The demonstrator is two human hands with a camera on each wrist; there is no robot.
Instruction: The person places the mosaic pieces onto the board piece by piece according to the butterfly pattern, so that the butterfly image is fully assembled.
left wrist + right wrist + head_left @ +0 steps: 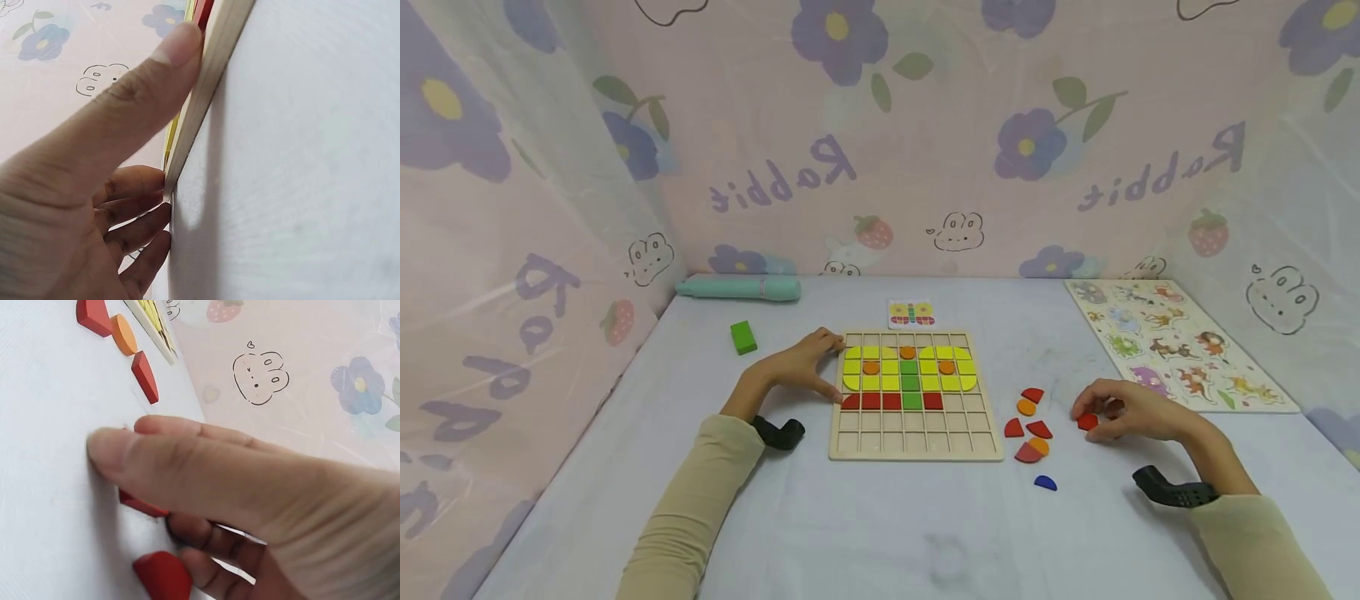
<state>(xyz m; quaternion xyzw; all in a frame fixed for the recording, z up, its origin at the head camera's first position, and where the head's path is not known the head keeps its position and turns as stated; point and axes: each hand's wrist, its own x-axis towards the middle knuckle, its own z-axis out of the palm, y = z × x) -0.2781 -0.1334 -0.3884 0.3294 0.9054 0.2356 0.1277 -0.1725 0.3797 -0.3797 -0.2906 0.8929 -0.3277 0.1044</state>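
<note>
A wooden grid board (917,446) lies flat, with yellow, green, orange and red pieces set in its cells. My left hand (805,367) is at the board's left edge. Its thumb (178,47) touches the rim, and the other fingers rest by the far left corner. Right of the board, my right hand (1138,412) pinches a red piece (1087,422) low over the table. Below that piece, another red piece (164,575) shows near the lower fingers. Between hand and board lie loose red pieces (1039,429), orange pieces (1026,407) and a blue half-round piece (1046,482).
A small pattern card (912,314) lies behind the board. A green block (743,337) and a teal cylindrical object (741,288) are at the back left. An animal picture board (1172,346) lies at the back right. Printed curtains (925,167) surround the table.
</note>
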